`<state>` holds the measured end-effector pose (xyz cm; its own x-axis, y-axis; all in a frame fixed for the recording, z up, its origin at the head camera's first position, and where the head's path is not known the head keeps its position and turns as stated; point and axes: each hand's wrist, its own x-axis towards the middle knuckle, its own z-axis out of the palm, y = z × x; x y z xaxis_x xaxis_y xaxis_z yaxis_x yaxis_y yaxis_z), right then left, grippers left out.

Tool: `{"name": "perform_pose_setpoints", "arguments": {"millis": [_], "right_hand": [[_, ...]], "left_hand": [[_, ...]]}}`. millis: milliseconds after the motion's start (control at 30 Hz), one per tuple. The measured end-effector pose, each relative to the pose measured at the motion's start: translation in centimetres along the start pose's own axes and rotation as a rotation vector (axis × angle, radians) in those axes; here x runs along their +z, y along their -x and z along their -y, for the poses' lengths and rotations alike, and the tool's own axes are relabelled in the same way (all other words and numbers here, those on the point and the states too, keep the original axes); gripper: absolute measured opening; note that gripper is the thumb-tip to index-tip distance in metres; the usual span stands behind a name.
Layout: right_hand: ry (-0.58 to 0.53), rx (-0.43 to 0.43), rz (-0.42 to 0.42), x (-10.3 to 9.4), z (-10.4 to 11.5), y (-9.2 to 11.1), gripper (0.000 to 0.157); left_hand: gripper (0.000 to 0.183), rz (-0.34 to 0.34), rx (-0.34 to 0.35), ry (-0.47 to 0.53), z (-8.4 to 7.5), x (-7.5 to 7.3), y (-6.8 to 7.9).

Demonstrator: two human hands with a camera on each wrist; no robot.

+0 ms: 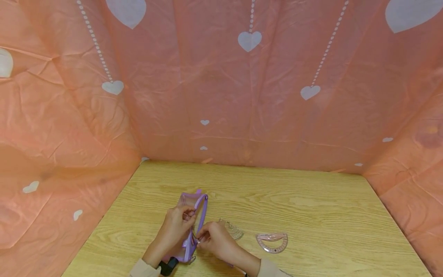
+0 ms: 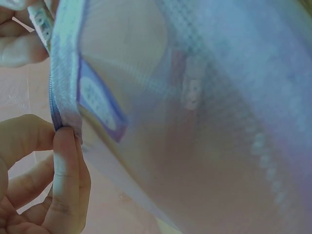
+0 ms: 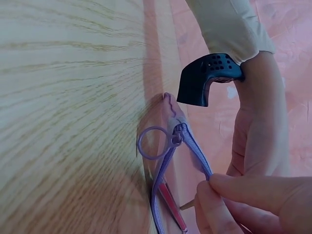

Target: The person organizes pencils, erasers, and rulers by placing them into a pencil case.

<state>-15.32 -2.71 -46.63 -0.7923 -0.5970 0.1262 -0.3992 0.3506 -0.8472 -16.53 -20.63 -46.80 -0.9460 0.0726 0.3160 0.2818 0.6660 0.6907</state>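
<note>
A purple mesh zip pouch (image 1: 182, 200) lies on the table with its zip undone. My left hand (image 1: 175, 222) pinches the zip edge between thumb and finger; the left wrist view shows this grip at the zip tape (image 2: 67, 97). At the mouth of the pouch, my right hand (image 1: 217, 237) pinches a slim pencil-like stick (image 2: 41, 23), pale with dark marks. A wood-coloured pointed tip (image 3: 187, 205) shows beneath its fingers, over the opening. Inside the pouch is a red slim item (image 3: 171, 202). A ring pull (image 3: 140, 143) hangs from the zip slider.
Right of the pouch lies a clear protractor (image 1: 234, 231), partly hidden by my right hand. Farther right is a pinkish half-round protractor (image 1: 282, 244). Orange sheeting with white hearts (image 1: 221, 92) hangs around the wood-grain table (image 1: 311, 200).
</note>
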Motion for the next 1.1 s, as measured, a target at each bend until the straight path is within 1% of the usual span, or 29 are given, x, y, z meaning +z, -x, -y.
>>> {"name": "perform_pose_setpoints", "arguments": {"millis": [233,500,867,1100], "right_hand": [[-0.015,-0.010,-0.031,0.4,-0.2,-0.4,0.014],[-0.038,0.001,-0.066,0.7,-0.6,-0.7,0.013],[-0.232,0.065,-0.081,1.3,-1.0,-0.9,0.014],[-0.284,0.070,-0.075,1.9,-1.3,-1.0,0.013]], "left_hand": [[0.016,0.004,0.001,0.000,-0.1,-0.1,0.0],[0.015,0.011,-0.009,0.000,-0.1,-0.1,-0.2],[0.016,0.005,-0.013,0.003,-0.2,-0.3,-0.1],[0.015,-0.007,-0.014,-0.002,-0.2,-0.4,0.1]]}}
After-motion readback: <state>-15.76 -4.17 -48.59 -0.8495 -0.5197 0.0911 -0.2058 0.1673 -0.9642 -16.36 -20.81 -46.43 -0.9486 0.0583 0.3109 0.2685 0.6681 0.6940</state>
